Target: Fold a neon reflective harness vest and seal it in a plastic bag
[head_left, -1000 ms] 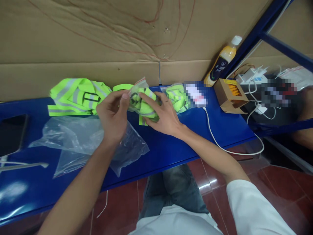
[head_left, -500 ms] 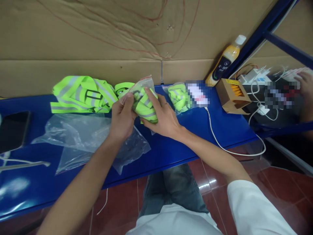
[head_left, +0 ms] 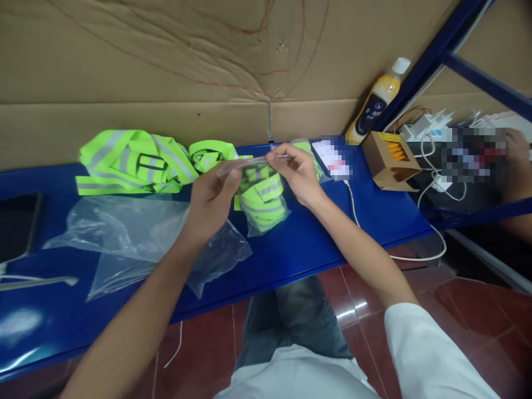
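A clear zip bag [head_left: 266, 208] with a folded neon-yellow reflective strap inside hangs between my hands over the blue table. My left hand [head_left: 211, 194] pinches one end of the bag's top edge, thumb on top. At the other end of that edge, my right hand [head_left: 297, 169] grips with thumb and forefinger. Behind my left hand lie loose neon-yellow reflective straps [head_left: 137, 160] with a black buckle. Partly covered by my right hand, another bagged strap [head_left: 310, 149] rests at the back. Empty clear plastic bags [head_left: 124, 227] are spread under my left forearm.
To the right are a pixelated phone [head_left: 332, 158] on a white cable, an open cardboard box [head_left: 390, 160] and a juice bottle [head_left: 378, 102]. A dark phone-like device [head_left: 19, 224] lies at the left. Beyond the blue frame, another person's hand [head_left: 517, 155] is visible.
The bagged strap has swung down to hang below my hands. My right hand has moved from the bag's side up to its top edge. The whole view has shifted slightly.
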Demonstrator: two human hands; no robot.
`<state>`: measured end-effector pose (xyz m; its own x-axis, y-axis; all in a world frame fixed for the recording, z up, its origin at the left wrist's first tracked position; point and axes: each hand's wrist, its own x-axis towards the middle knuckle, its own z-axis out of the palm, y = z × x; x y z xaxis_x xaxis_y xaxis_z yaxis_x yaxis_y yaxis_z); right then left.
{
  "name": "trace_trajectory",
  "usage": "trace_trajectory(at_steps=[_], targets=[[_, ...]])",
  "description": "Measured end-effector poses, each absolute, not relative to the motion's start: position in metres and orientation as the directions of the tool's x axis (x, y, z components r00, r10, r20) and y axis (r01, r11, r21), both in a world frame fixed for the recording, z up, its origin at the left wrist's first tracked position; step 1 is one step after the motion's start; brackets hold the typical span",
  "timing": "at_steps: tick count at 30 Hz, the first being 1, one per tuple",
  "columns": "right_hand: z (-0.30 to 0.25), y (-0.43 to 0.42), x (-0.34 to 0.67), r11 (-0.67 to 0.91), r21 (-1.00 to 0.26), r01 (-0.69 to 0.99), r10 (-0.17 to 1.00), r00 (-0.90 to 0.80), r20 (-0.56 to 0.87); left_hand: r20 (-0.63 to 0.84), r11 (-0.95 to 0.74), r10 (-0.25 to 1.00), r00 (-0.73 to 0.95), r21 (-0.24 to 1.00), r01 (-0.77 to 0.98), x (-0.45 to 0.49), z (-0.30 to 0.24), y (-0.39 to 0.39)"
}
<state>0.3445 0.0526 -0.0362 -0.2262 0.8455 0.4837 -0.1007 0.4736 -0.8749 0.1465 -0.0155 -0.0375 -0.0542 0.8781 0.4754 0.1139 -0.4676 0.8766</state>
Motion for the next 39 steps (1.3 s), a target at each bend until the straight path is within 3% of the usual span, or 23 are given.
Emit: trace_trajectory(at_steps=[4, 7, 13, 17, 21, 28, 39], targets=[[-0.035, 0.056, 0.350, 0.519, -0.850, -0.088, 0.835, -0.159, 0.526, 0.605, -0.581, 0.784, -0.142, 0.794, 0.176, 0.141, -0.031, -0.016], [-0.036, 0.057, 0.353, 0.569, -0.822, -0.033, 0.807, -0.167, 0.566, 0.669, -0.615, 0.739, -0.082, 0.719, 0.325, 0.134, -0.030, -0.017], [-0.034, 0.049, 0.358, 0.686, -0.727, 0.032, 0.717, -0.202, 0.667, 0.549, -0.522, 0.834, 0.054, 0.754, 0.400, 0.125, -0.030, -0.017], [-0.031, 0.042, 0.358, 0.701, -0.694, 0.164, 0.712, -0.191, 0.675, 0.468, -0.488, 0.872, 0.147, 0.796, 0.360, 0.122, -0.029, -0.014], [-0.032, 0.043, 0.359, 0.690, -0.698, 0.195, 0.724, -0.211, 0.657, 0.375, -0.450, 0.873, 0.312, 0.866, 0.219, 0.115, -0.027, -0.010], [-0.031, 0.045, 0.359, 0.668, -0.729, 0.146, 0.737, -0.264, 0.623, 0.266, -0.246, 0.950, 0.162, 0.960, -0.131, 0.113, -0.019, -0.009], [-0.021, 0.038, 0.357, 0.616, -0.786, 0.044, 0.738, -0.383, 0.556, 0.106, -0.064, 0.974, 0.201, 0.977, -0.204, 0.110, -0.015, -0.010]])
